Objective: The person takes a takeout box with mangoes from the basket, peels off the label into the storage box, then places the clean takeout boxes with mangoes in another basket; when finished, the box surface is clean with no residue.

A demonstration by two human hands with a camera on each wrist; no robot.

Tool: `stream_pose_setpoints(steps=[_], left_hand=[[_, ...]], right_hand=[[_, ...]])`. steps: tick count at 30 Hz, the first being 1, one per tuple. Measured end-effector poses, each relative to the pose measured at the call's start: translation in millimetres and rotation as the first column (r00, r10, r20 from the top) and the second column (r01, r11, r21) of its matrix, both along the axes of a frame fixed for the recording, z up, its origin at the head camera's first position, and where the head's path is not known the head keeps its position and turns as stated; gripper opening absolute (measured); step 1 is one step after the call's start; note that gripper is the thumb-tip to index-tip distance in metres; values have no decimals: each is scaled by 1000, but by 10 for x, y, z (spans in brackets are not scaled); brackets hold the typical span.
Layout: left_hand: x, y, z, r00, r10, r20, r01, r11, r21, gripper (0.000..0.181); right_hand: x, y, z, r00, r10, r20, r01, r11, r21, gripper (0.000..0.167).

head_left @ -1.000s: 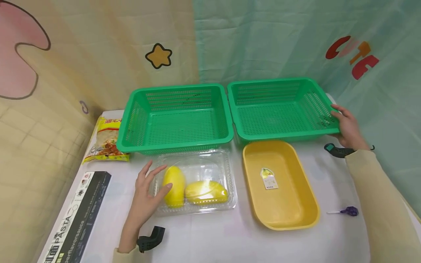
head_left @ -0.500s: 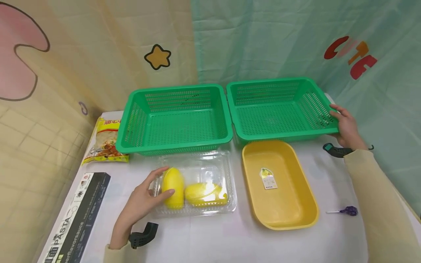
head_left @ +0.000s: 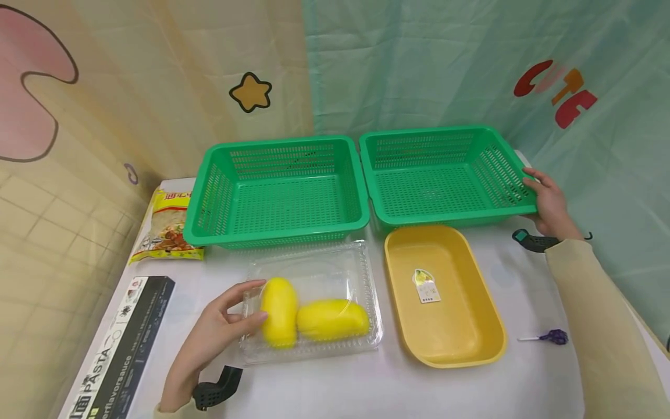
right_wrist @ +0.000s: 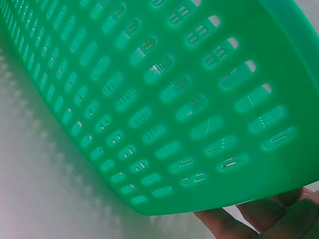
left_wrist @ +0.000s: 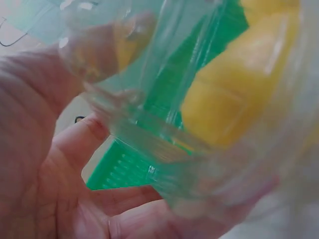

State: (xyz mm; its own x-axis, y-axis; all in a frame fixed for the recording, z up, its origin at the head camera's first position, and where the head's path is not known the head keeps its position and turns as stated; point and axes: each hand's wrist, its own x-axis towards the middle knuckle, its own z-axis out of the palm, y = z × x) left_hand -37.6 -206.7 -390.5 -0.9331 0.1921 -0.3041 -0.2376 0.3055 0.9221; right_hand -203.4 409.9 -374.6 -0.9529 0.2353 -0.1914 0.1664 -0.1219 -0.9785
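Note:
In the head view my left hand (head_left: 214, 323) grips the left side of a clear plastic clamshell box (head_left: 314, 265). Two yellow mango-shaped fruits (head_left: 332, 320) lie inside it, one upright, one sideways. The left wrist view shows the thumb through the clear plastic (left_wrist: 164, 134) and the other fingers beneath its edge. Over at the far right, my right hand (head_left: 552, 203) holds the right end of a green slotted basket (head_left: 455, 215). Its fingers lie at the rim, and the right wrist view shows the basket's perforated wall (right_wrist: 114, 109) close up, with part of the hand hidden.
A second green basket (head_left: 282, 233) stands left of the first, behind the clamshell box. Between box and right arm sits a yellow tray (head_left: 450, 326) with a sticker. A lollipop (head_left: 555, 336), a yellow food packet (head_left: 170, 233) and a long pasta box (head_left: 131, 343) lie nearby.
My left hand has come down onto the clamshell box's left edge and taken hold. The box has shifted slightly toward me and tilted. My right hand has stayed at the basket.

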Motion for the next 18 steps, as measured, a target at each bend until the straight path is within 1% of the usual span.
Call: stream_pose_setpoints(steps=[2, 5, 6, 8, 9, 11, 12, 14, 16, 18], left_hand=[[17, -12, 49, 1000, -14, -17, 14, 1000, 27, 61], [10, -16, 161, 996, -50, -78, 56, 994, 89, 58], [-4, -10, 211, 992, -61, -109, 73, 991, 109, 57], [-54, 15, 334, 981, -80, -179, 106, 984, 140, 55], [-90, 35, 398, 975, -84, -206, 116, 982, 147, 54], [-188, 98, 545, 967, -86, -241, 117, 986, 118, 54], [-244, 141, 617, 963, -84, -254, 112, 988, 101, 54], [-363, 251, 755, 962, -71, -262, 91, 994, 63, 55], [-494, 382, 869, 958, -57, -281, 69, 997, 35, 56], [-626, 535, 955, 948, -35, -317, 61, 996, 72, 56]], right_hand=[[2, -5, -5, 1000, -3, -1, 3, 1000, 19, 42], [6, -3, 4, 1000, -4, -8, 5, 1000, 14, 42], [7, -2, 8, 1000, -4, -10, 4, 1000, 9, 43], [7, 1, 13, 1000, 0, -14, 0, 1000, 1, 44], [8, 3, 15, 1000, 2, -15, -2, 1000, -3, 44], [11, 3, 16, 1000, 0, -12, 0, 1000, -8, 44], [14, 2, 17, 1000, -2, -10, 2, 1000, -11, 44], [21, -3, 20, 1000, -4, -7, 4, 1000, -7, 44], [27, -16, 26, 1000, -7, -6, 7, 1000, 1, 45], [28, -26, 29, 1000, -7, -8, 7, 1000, 10, 45]])
